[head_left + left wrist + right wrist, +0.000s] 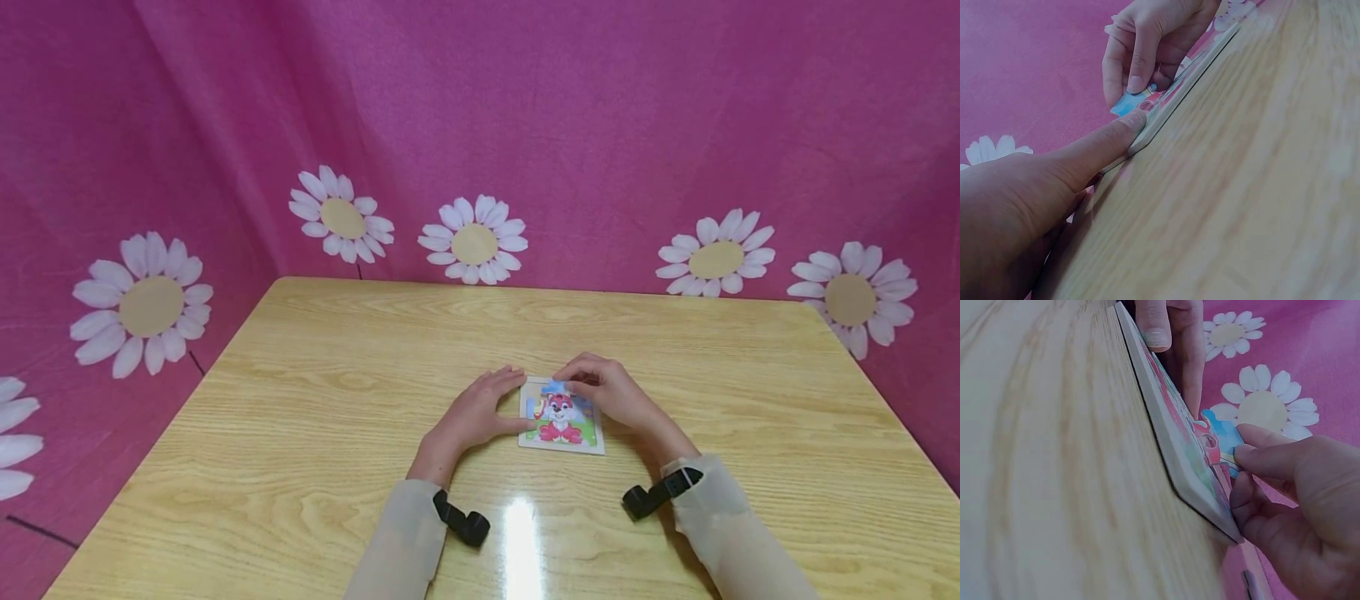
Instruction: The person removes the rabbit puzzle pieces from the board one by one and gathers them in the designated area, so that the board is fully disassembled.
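Observation:
A small square jigsaw puzzle [562,447] with a pale frame lies flat on the table, showing a pink-and-white cartoon animal on green grass. At its left side is my left hand [480,408], thumb stretched over the lower left of the board and fingers extended along the upper left edge. From the upper right, my right hand [611,393] pinches a blue puzzle piece [1225,432] with some pink and red on it between thumb and forefinger. This piece is raised at a tilt over the top part of the picture, as the right wrist view shows.
The wooden table [337,375] stretches out around the puzzle on all sides. Behind it hangs a pink cloth [525,125] printed with white daisies. Black straps with small cameras [468,527] sit on both wrists, over pale sleeves [408,533].

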### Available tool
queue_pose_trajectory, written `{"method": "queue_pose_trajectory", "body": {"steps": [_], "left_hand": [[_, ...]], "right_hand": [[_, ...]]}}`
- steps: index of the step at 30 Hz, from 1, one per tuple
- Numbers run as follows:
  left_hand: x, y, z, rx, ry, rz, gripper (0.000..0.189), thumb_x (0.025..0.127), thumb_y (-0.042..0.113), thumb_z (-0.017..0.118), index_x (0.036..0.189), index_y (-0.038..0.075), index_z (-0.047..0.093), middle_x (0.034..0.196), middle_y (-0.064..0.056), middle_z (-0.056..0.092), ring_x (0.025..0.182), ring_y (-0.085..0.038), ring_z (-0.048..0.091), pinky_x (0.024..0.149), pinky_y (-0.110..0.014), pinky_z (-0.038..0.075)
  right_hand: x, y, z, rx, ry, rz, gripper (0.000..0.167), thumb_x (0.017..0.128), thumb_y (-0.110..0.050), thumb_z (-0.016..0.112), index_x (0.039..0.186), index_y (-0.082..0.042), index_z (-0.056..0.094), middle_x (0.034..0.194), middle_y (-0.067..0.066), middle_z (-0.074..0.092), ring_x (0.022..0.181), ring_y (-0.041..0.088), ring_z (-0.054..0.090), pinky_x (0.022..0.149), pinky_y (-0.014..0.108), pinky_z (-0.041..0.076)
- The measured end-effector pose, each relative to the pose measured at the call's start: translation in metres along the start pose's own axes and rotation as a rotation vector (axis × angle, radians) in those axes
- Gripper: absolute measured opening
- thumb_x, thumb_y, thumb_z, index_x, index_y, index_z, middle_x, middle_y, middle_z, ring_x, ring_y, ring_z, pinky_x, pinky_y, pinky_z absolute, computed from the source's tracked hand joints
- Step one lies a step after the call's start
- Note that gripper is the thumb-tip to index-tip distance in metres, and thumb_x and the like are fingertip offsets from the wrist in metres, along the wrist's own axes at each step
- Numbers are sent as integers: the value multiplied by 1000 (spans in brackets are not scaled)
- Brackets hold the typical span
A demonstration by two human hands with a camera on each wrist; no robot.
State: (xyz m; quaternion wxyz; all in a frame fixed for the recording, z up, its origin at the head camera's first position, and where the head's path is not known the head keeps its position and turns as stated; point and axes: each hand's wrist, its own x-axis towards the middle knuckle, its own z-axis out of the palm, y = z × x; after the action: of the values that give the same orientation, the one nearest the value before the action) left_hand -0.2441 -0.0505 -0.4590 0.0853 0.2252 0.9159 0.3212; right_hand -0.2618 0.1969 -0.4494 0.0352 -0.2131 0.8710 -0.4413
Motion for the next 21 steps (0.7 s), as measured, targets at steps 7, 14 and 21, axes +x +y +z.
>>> {"method": "queue_pose_trajectory", "body": {"steps": [7, 14, 21], "left_hand": [[-1, 0, 0, -7, -7, -8, 78, 82, 50, 74, 148, 20, 45, 158, 2, 38, 151, -16, 25, 126, -42, 21], [-1, 1, 0, -18, -11, -21, 78, 82, 51, 74, 148, 22, 45, 159, 2, 36, 152, -19, 25, 125, -46, 23], [-1, 2, -1, -14, -10, -22, 78, 82, 51, 74, 148, 22, 45, 159, 2, 37, 152, -20, 25, 124, -47, 24]], "right_hand": [[-1, -3, 1, -15, -2, -39, 19, 96, -6, 60, 106, -13, 74, 106, 5, 68, 103, 17, 61, 92, 23, 53], [-1, -1, 0, 5, 12, -16, 20, 96, -6, 59, 105, -15, 74, 107, 4, 68, 102, 13, 61, 94, 27, 53], [-3, -1, -3, 35, 18, 25, 19, 96, -7, 60, 105, -16, 74, 106, 3, 68, 103, 15, 61, 98, 36, 53]]}}
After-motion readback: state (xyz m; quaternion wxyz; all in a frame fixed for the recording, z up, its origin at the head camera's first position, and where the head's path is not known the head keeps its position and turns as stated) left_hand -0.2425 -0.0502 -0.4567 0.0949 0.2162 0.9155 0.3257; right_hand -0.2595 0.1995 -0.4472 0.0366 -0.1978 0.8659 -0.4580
